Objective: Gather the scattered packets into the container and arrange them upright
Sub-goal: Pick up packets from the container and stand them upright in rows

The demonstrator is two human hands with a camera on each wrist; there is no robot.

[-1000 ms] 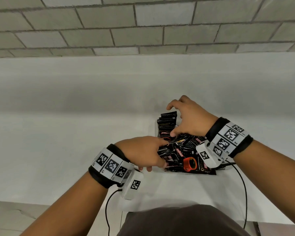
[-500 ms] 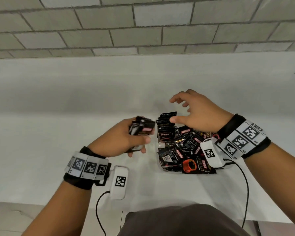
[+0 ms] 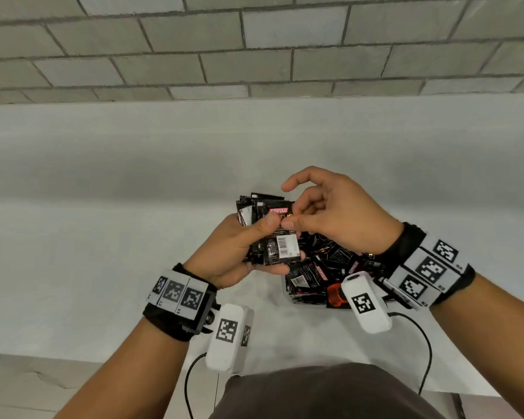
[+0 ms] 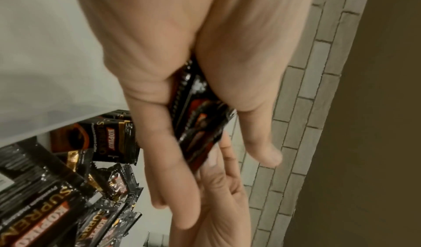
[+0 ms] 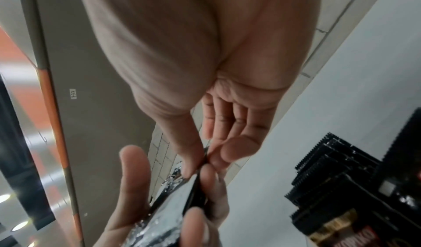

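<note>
Fingers of my left hand curl round a small stack of packets, thumb pressed on its face; it is lifted off the desk, just left of the container. Right hand meets it from the other side: thumb and forefinger pinch the stack's upper edge, the other fingers loosely spread above. I judge I am squaring the stack before seating it.

Progress: well along, not finished. No loose packets visible on the desk. Inside the container, the near heap lies jumbled and flat. At the far end, a row of upright packets stands on edge. Left to do: seat the stack, stand the heap up.
</note>
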